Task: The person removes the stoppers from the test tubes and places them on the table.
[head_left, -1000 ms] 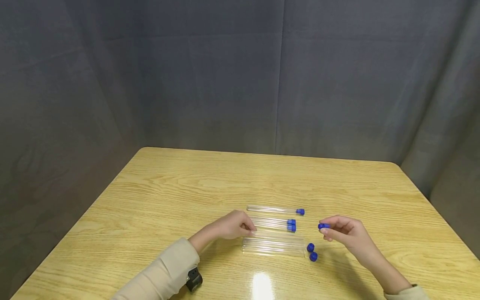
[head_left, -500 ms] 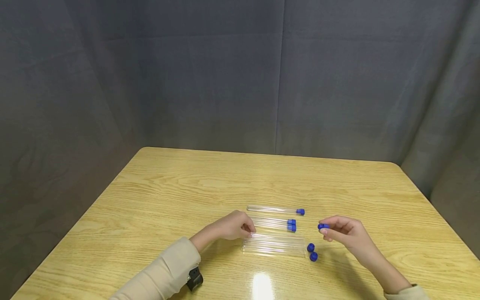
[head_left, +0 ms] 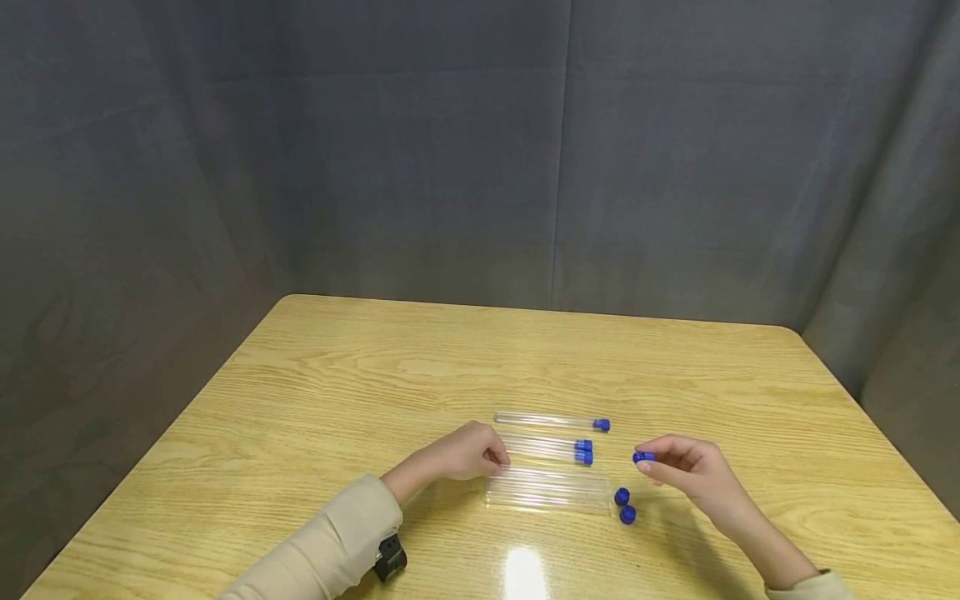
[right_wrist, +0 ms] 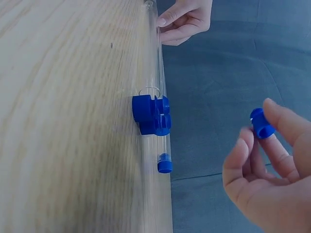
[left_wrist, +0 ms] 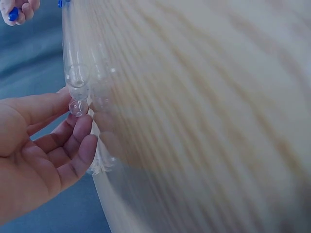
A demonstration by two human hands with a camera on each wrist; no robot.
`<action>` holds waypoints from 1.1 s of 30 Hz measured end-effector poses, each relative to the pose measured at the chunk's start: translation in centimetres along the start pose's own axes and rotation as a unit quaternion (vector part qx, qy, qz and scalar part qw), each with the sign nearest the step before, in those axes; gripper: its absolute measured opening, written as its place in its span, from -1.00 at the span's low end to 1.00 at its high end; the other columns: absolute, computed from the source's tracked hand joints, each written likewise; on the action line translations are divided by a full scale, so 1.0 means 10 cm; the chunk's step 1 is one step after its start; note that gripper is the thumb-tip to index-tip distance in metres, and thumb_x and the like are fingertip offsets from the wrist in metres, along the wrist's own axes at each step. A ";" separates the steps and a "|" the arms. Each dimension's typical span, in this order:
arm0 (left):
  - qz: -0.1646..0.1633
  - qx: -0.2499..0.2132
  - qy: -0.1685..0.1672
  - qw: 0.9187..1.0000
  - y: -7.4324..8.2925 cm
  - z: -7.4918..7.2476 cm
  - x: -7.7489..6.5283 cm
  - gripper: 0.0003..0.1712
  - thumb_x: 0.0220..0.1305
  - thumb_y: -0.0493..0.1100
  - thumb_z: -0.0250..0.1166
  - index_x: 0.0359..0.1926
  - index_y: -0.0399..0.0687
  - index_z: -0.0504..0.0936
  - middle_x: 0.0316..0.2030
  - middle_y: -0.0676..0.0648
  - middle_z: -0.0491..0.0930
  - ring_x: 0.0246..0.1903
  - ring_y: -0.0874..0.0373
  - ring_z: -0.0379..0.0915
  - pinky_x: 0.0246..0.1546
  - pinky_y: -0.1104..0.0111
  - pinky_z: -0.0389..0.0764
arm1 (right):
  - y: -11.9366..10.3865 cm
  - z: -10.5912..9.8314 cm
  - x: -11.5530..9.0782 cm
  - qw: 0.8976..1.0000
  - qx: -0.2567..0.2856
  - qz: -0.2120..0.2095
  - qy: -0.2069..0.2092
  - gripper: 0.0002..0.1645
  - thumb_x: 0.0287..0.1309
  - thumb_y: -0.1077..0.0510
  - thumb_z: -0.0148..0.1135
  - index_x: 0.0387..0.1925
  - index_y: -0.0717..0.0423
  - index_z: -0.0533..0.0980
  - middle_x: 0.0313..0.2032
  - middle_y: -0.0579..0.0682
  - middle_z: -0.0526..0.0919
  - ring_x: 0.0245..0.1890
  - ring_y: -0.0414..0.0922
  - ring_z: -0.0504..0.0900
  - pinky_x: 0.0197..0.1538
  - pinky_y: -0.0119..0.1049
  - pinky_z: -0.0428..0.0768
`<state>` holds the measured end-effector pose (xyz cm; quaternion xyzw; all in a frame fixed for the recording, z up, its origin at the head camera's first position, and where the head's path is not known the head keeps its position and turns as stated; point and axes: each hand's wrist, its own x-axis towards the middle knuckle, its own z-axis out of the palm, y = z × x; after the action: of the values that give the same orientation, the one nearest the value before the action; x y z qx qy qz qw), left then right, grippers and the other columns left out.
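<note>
In the head view my left hand is at the left ends of several uncapped clear test tubes lying side by side. Its thumb and fingers pinch the rounded end of one test tube, seen close up in the left wrist view. My right hand holds a blue cap between thumb and fingers, to the right of the tubes and apart from them. The cap's hollow end shows in the right wrist view. Two loose blue caps lie near the uncapped tubes' right ends.
Beyond the left hand lie two capped test tubes side by side. A single capped test tube lies farther back. All rest on a wooden table with a grey curtain behind it.
The left hand has shifted the pinched tube slightly toward the near tubes. The right hand has moved a little left and nearer, still holding the cap.
</note>
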<state>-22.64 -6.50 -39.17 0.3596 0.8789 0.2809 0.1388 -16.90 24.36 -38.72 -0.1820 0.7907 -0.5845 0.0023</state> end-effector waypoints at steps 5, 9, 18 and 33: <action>0.007 0.000 0.003 1.000 -0.01 0.00 0.00 -0.93 0.08 -0.40 0.24 -0.40 -0.29 0.65 -0.46 -0.09 0.60 -0.48 0.27 0.45 -0.44 0.55 0.44 | 0.01 0.01 0.00 1.000 -0.015 0.023 0.009 -0.69 0.06 0.33 0.19 -0.21 0.54 0.44 -0.34 -0.14 0.59 -0.41 -0.21 0.54 -0.37 -0.32 0.56; 0.008 0.003 0.003 1.000 -0.01 0.00 0.00 -0.93 0.08 -0.39 0.25 -0.40 -0.28 0.66 -0.46 -0.08 0.60 -0.48 0.28 0.45 -0.43 0.55 0.44 | 0.02 0.00 0.01 0.999 -0.014 0.034 0.000 -0.67 0.03 0.33 0.21 -0.20 0.54 0.44 -0.33 -0.12 0.58 -0.39 -0.23 0.55 -0.34 -0.31 0.57; -0.004 -0.002 0.000 1.000 -0.02 0.00 0.00 -0.93 0.07 -0.38 0.26 -0.39 -0.27 0.65 -0.45 -0.05 0.59 -0.47 0.28 0.45 -0.42 0.56 0.44 | 0.00 -0.01 0.08 0.998 -0.028 0.059 -0.025 -0.66 0.01 0.30 0.24 -0.22 0.50 0.44 -0.34 0.02 0.58 -0.38 -0.23 0.55 -0.30 -0.27 0.57; -0.009 -0.021 0.007 1.000 -0.05 -0.01 -0.01 -0.90 0.09 -0.40 0.23 -0.35 -0.28 0.65 -0.42 -0.06 0.60 -0.45 0.30 0.44 -0.41 0.55 0.45 | 0.13 -0.01 0.20 0.995 -0.064 0.014 -0.074 -0.64 0.08 0.32 0.16 -0.15 0.58 0.42 -0.29 0.21 0.58 -0.38 -0.23 0.57 -0.32 -0.32 0.57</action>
<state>-22.86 -6.94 -39.38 0.3465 0.8771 0.3006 0.1425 -19.19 24.22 -39.48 -0.2134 0.8267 -0.5174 0.0575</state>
